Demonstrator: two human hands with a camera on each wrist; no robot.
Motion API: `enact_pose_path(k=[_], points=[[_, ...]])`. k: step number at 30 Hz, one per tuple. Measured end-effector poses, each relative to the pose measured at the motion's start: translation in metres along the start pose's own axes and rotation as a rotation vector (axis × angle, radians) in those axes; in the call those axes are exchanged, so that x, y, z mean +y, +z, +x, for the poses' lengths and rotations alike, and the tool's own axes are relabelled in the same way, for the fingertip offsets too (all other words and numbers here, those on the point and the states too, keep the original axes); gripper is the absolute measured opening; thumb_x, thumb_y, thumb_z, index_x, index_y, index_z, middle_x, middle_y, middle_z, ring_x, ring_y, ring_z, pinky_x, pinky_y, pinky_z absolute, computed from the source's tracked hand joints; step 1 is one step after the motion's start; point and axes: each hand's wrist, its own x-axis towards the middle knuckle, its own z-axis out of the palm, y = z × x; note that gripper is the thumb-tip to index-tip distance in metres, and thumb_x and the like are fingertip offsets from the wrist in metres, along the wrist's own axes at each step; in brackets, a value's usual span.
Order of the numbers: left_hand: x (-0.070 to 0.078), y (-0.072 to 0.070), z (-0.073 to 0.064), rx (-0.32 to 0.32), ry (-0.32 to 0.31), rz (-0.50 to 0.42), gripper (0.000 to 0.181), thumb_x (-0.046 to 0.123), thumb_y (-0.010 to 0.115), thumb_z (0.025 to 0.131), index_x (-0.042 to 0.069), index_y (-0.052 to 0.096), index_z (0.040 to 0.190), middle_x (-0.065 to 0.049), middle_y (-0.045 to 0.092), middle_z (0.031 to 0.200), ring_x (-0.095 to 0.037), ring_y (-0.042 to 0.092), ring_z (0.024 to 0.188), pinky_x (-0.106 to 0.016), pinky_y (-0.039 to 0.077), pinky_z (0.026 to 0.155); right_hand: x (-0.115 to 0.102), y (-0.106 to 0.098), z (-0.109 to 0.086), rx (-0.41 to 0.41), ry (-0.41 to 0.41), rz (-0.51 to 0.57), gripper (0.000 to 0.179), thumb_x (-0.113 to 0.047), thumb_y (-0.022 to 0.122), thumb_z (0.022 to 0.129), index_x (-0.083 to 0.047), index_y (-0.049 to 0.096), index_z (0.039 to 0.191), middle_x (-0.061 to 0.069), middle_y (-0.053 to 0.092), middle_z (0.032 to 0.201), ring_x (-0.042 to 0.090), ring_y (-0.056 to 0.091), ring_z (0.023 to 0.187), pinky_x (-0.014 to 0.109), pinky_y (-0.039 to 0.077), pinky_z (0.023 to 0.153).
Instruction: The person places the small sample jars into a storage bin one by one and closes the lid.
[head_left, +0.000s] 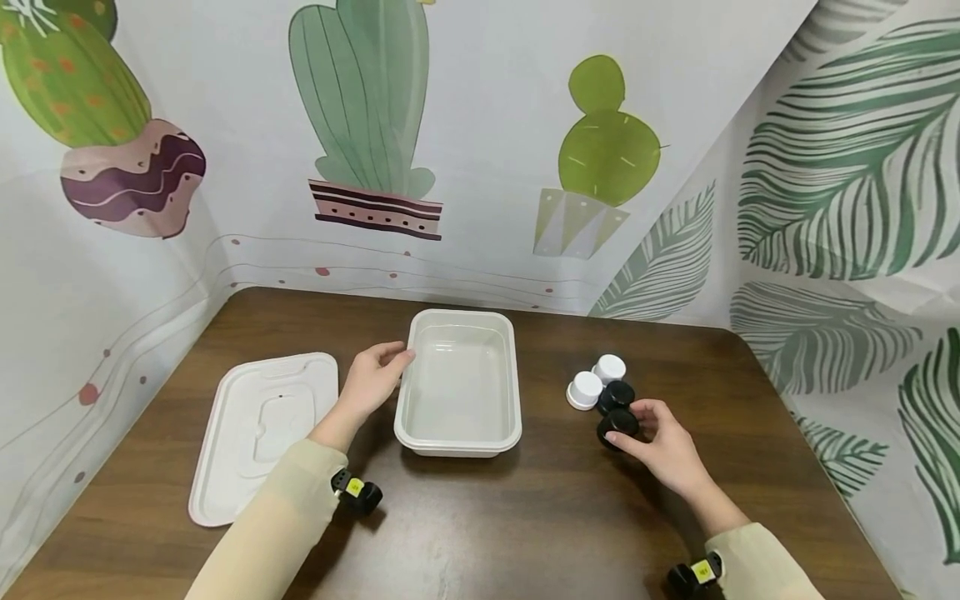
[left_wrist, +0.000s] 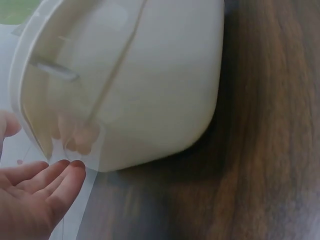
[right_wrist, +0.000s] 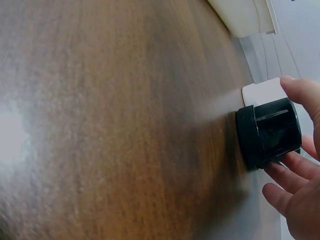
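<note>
In the head view my left hand (head_left: 372,377) is at the left rim of a white plastic food box (head_left: 457,448), standing without its lid. The left wrist view shows the extended fingers (left_wrist: 65,187) right beside the box's side wall (left_wrist: 165,90). My right hand (head_left: 671,450) has its thumb and fingers around the nearer of two small black round jars (head_left: 618,427). In the right wrist view this black jar (right_wrist: 275,131) stands on its wider ribbed end, thumb on one side and fingertips on the other. The second black jar (head_left: 617,395) sits directly behind it.
Two small white jars (head_left: 585,390) stand against the black ones, farther back. A white rectangular lid (head_left: 247,417) lies flat left of the box, partly behind my left forearm. The brown wooden table (head_left: 480,533) meets a patterned wall covering (head_left: 487,167) at the back and sides.
</note>
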Motion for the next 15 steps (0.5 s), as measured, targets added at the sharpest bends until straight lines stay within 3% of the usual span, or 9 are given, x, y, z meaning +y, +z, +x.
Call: enact_pose_path(k=[3, 11, 15], points=[[0.0019, 0.0014, 0.0009, -0.006, -0.032, -0.077, 0.052, 0.037, 0.053, 0.087, 0.0, 0.049, 0.124, -0.019, 0.058, 0.113, -0.028, 0.059, 0.098, -0.031, 0.053, 0.073, -0.0003, 0.001, 0.0007, 0.004, 0.001, -0.009, 0.062, -0.039, 0.072, 0.072, -0.004, 0.044, 0.115, 0.019, 0.056, 0.107, 0.031, 0.057, 0.094, 0.046, 0.046, 0.082], [0.002, 0.0041, 0.0001, 0.019, -0.097, -0.146, 0.042, 0.028, 0.054, 0.087, 0.0, 0.054, 0.118, -0.018, 0.06, 0.108, -0.026, 0.059, 0.094, -0.03, 0.052, 0.072, 0.001, 0.0036, 0.0018, 0.004, -0.004, -0.036, 0.062, -0.04, 0.073, 0.071, -0.004, 0.046, 0.115, 0.018, 0.058, 0.105, 0.03, 0.059, 0.09, 0.045, 0.047, 0.078], [-0.0005, 0.0058, -0.002, 0.03, -0.148, -0.225, 0.037, 0.023, 0.055, 0.087, -0.002, 0.057, 0.115, -0.021, 0.059, 0.109, -0.027, 0.06, 0.095, -0.03, 0.053, 0.073, 0.0006, 0.0046, 0.0011, -0.007, -0.002, -0.072, 0.064, -0.041, 0.073, 0.071, -0.002, 0.047, 0.115, 0.018, 0.059, 0.104, 0.029, 0.058, 0.089, 0.044, 0.046, 0.077]])
